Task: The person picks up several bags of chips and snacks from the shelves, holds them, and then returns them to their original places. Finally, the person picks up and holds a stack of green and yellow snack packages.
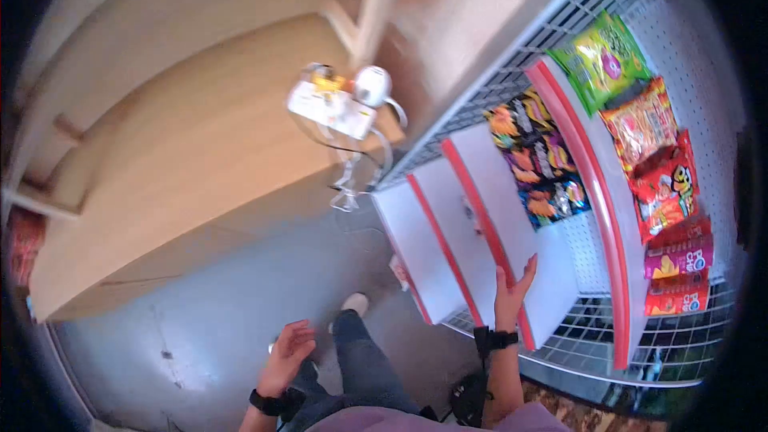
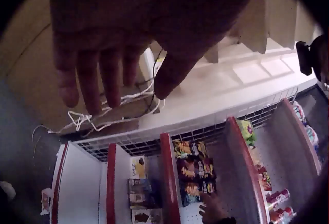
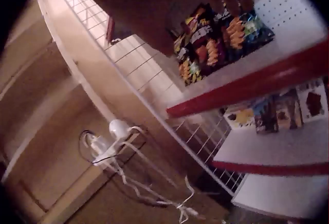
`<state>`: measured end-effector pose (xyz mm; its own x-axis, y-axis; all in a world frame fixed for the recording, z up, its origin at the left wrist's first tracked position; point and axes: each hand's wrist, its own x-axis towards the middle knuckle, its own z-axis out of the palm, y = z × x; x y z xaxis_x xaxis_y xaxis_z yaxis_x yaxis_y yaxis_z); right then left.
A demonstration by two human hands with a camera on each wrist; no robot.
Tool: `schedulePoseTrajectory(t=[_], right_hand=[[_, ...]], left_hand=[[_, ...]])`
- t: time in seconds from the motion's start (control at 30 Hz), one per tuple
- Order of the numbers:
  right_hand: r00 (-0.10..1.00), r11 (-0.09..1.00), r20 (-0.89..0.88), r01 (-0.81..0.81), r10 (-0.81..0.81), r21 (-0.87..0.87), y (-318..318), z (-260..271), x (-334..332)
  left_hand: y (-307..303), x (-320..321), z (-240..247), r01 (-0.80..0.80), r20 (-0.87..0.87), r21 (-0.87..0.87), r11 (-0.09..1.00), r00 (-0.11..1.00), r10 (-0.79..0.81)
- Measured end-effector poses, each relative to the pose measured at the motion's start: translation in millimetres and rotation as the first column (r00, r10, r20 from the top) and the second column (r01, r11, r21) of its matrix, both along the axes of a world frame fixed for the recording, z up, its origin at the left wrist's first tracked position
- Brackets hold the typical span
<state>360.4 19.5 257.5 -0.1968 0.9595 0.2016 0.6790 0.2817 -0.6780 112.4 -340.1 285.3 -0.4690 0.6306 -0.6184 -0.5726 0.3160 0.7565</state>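
Note:
My right hand (image 1: 510, 300) reaches over the edge of a white shelf with its fingers spread and nothing in them. Beyond its fingertips lie black snack bags (image 1: 536, 156) with orange pictures, set side by side on that shelf. The right wrist view has the hand (image 3: 169, 3) as a dark shape at the top, partly in front of the same black bags (image 3: 205, 44). Low over the floor, by my legs, my left hand (image 1: 290, 356) hangs with loose fingers and holds nothing. It fills the top of the left wrist view as a dark palm (image 2: 139, 23).
A green bag (image 1: 602, 62), red bags (image 1: 666, 188) and pink and red packs (image 1: 678, 260) sit on the upper shelf. Boxes (image 2: 138, 167) stand on a lower one. Wire mesh (image 3: 139, 64) closes the rack's side. A white power strip (image 1: 332, 108) with cables lies on a wooden surface.

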Motion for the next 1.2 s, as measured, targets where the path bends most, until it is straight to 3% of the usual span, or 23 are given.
schedulePoseTrajectory(t=[0.07, 0.17, 0.2, 0.23, 0.27, 0.3, 0.37, 0.4, 0.5, 0.6, 0.67, 0.8, 0.83, 1.03, 1.2], right_hand=[[0.993, 0.979, -0.072, -0.105, 0.093, -0.178, -39, 2, -23], [0.903, 0.868, -0.365, -0.356, 0.225, -0.345, -97, -13, -74], [0.905, 0.824, -0.317, -0.398, 0.282, -0.404, -134, 36, -115], [0.847, 0.744, -0.357, -0.522, 0.394, -0.417, -166, 52, -138], [0.767, 0.644, -0.399, -0.64, 0.502, -0.419, -198, 62, -164], [0.666, 0.584, -0.33, -0.746, 0.669, -0.321, -228, 61, -182], [0.453, 0.366, -0.264, -0.874, 0.852, -0.319, -304, 88, -216], [0.319, 0.215, -0.313, -0.921, 0.895, -0.323, -340, 86, -228], [-0.047, -0.214, -0.426, -0.911, 0.903, -0.354, -430, 118, -267], [-0.346, -0.512, -0.429, -0.775, 0.834, -0.37, -485, 196, -289], [-0.442, -0.591, -0.417, -0.72, 0.794, -0.364, -579, 202, -340], [-0.56, -0.689, -0.409, -0.642, 0.72, -0.335, -649, 171, -384], [-0.568, -0.647, -0.31, -0.669, 0.762, -0.366, -660, 180, -398], [-0.592, -0.662, -0.3, -0.694, 0.748, -0.282, -791, 185, -502], [-0.635, -0.668, -0.206, -0.708, 0.745, -0.231, -967, 215, -582]], left_hand=[[-34, -5, 29, -0.043, -0.083, -0.044, 0.998, 0.996, 0.039], [-105, -6, 56, -0.1, -0.201, -0.025, 0.995, 0.975, 0.092], [-131, -5, 68, -0.156, -0.238, -0.028, 0.987, 0.96, 0.145], [-159, -2, 81, -0.214, -0.183, 0.015, 0.977, 0.96, 0.213], [-188, 1, 94, -0.278, -0.13, 0.063, 0.959, 0.95, 0.284], [-219, 7, 103, -0.347, -0.086, 0.087, 0.934, 0.931, 0.354], [-274, 17, 136, -0.464, -0.155, 0.113, 0.879, 0.865, 0.477], [-301, 32, 151, -0.509, -0.17, 0.125, 0.852, 0.835, 0.524], [-357, 62, 189, -0.73, -0.288, 0.124, 0.672, 0.622, 0.728], [-377, 94, 224, -0.869, -0.325, 0.121, 0.48, 0.422, 0.846], [-460, 76, 221, -0.927, -0.288, 0.138, 0.349, 0.3, 0.91], [-519, 84, 215, -0.985, -0.263, 0.116, 0.131, 0.097, 0.96], [-529, 84, 199, -0.981, -0.273, 0.177, 0.084, 0.033, 0.962], [-643, 42, 163, -0.976, -0.282, 0.218, -0.007, -0.07, 0.957], [-763, -8, 193, -0.967, -0.328, 0.224, -0.123, -0.194, 0.925]])
